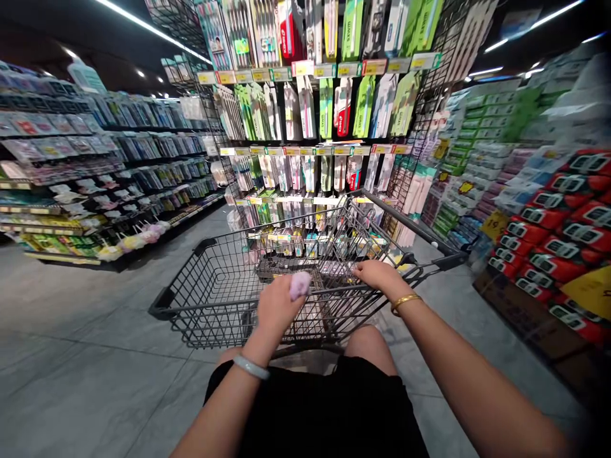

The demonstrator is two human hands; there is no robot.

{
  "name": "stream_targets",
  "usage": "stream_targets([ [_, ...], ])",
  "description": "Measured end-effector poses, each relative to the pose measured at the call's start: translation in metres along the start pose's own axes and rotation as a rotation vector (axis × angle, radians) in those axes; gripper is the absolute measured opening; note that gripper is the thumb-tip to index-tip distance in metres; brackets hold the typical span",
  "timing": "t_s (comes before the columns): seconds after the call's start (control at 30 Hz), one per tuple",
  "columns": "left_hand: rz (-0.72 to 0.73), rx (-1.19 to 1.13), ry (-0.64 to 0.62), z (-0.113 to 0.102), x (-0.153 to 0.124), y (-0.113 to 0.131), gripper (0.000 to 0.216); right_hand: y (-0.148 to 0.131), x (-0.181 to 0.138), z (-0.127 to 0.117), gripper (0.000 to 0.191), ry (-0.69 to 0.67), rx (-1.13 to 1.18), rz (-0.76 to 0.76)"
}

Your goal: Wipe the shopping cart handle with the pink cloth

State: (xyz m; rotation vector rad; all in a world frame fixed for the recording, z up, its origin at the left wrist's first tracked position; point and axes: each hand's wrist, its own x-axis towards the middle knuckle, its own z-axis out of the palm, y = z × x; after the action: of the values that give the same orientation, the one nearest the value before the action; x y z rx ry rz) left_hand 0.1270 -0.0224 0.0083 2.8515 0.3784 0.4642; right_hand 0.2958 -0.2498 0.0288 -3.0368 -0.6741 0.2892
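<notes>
A dark wire shopping cart [210,280] stands right in front of me, tilted in the view. My left hand [277,305] rests on the cart's handle bar, closed around a small pale purple object [300,284]. A pale bangle circles that wrist. My right hand [379,275] grips the same handle further right, fingers wrapped over it, with a gold bracelet [405,300] on the wrist. My knees and black shorts [324,407] show below the cart.
A wire display rack [315,108] of packaged toothbrushes with yellow price tags rises just beyond the cart. Long shelves [95,165] of goods line the left. Stacked red and green packages [558,235] fill the right. Grey floor tiles [71,356] stretch to the left.
</notes>
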Motion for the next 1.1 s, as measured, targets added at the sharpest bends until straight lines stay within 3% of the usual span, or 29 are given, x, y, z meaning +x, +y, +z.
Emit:
stream_targets([
  [0.1, -0.077, 0.015, 0.008, -0.002, 0.001, -0.001, 0.028, 0.000, 0.003, 0.000, 0.041, -0.003, 0.002, 0.009],
  [0.27, 0.187, 0.032, 0.007, 0.014, -0.010, 0.045, 0.050, -0.001, 0.005, 0.000, 0.040, -0.001, -0.010, 0.003],
  [0.37, 0.230, 0.018, 0.002, 0.015, -0.015, 0.032, 0.055, -0.002, 0.002, -0.001, 0.041, 0.014, -0.014, -0.007],
  [0.43, 0.193, -0.003, 0.029, 0.011, -0.015, 0.008, 0.051, -0.002, 0.000, -0.001, 0.040, 0.022, -0.011, -0.006],
  [0.53, 0.010, -0.021, 0.100, 0.004, -0.009, -0.017, 0.038, -0.003, -0.001, -0.001, 0.041, 0.022, -0.005, 0.002],
  [0.63, -0.089, 0.000, 0.081, 0.004, -0.004, -0.002, 0.032, -0.002, 0.001, -0.002, 0.042, 0.012, -0.003, 0.002],
  [0.77, 0.154, 0.019, 0.098, 0.022, -0.008, 0.047, 0.044, 0.000, 0.001, -0.003, 0.042, 0.013, -0.008, -0.004],
  [0.83, 0.313, 0.017, 0.152, 0.031, -0.013, 0.052, 0.055, 0.000, -0.001, -0.004, 0.043, 0.022, -0.015, -0.005],
  [0.93, 0.433, 0.013, 0.214, 0.040, -0.020, 0.021, 0.055, 0.001, -0.002, -0.002, 0.044, 0.040, -0.020, -0.005],
  [1.03, 0.305, 0.025, 0.344, 0.041, -0.024, -0.027, 0.047, 0.001, 0.000, 0.000, 0.043, 0.051, -0.018, -0.006],
  [1.1, 0.191, 0.028, 0.402, 0.039, -0.027, -0.043, 0.047, 0.001, 0.003, 0.000, 0.044, 0.054, -0.017, -0.005],
])
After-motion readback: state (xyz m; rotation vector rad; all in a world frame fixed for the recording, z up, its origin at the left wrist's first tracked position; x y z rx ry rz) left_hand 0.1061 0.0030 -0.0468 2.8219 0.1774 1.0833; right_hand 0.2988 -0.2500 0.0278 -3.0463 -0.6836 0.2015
